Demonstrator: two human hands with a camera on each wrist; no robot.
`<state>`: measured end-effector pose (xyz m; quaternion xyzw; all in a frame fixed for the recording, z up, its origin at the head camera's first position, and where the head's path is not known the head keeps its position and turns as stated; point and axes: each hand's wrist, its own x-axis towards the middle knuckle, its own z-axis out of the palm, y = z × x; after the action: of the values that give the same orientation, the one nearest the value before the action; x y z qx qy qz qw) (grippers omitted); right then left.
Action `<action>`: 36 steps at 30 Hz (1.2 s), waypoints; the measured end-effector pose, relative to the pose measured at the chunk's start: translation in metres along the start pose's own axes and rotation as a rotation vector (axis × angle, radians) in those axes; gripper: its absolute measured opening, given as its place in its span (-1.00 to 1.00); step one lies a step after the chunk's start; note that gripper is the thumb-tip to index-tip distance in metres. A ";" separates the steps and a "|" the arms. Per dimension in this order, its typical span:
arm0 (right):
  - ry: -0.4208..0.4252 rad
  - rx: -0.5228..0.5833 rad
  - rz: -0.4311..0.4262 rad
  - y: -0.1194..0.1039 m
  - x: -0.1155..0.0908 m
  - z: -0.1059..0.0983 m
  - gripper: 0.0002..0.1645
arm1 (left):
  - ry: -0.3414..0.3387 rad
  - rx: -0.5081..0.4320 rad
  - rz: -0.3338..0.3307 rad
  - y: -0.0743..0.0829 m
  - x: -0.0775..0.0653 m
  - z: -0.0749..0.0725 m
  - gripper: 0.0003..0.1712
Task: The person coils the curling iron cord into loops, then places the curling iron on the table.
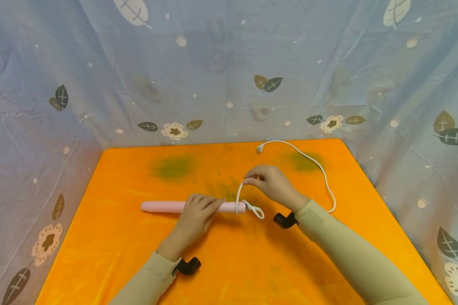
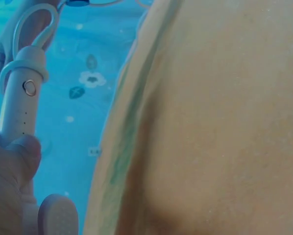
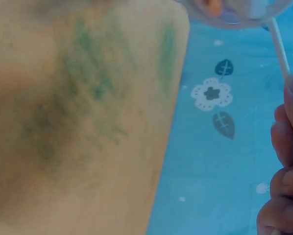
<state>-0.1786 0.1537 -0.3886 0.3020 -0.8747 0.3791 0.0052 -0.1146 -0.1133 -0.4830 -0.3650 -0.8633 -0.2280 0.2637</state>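
A slim pink hair straightener (image 1: 162, 206) lies crosswise on the orange table. My left hand (image 1: 196, 216) grips its middle, the thumb along the near side in the left wrist view. That view also shows a round button and small dots on the straightener's handle (image 2: 19, 110). A white cord (image 1: 238, 192) passes once around the handle's right end, with a small loop sticking out beyond it. Up and to the right of that end, my right hand (image 1: 272, 183) pinches the cord between thumb and fingers, holding it taut and raised.
The rest of the cord curves over the table's right side to a plug (image 1: 260, 148) near the back edge. Greenish patches mark the orange cloth (image 1: 229, 262). A patterned grey-blue curtain (image 1: 213, 63) encloses the table's back and sides. Black wrist mounts (image 1: 188, 266) project from both sleeves.
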 end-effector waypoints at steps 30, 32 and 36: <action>0.018 -0.173 -0.106 0.014 -0.016 0.072 -0.86 | 0.174 -0.044 -0.139 -0.007 0.021 -0.017 -0.52; -0.006 -0.196 -0.102 0.011 -0.019 0.074 -0.85 | 0.185 -0.038 -0.154 -0.008 0.022 -0.017 -0.51; -0.038 -0.293 -0.134 0.005 -0.028 0.076 -0.92 | 0.193 -0.030 -0.190 -0.011 0.025 -0.016 -0.53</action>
<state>-0.1413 0.1208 -0.4526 0.3629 -0.8984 0.2404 0.0583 -0.1328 -0.1172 -0.4574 -0.2618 -0.8612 -0.2986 0.3172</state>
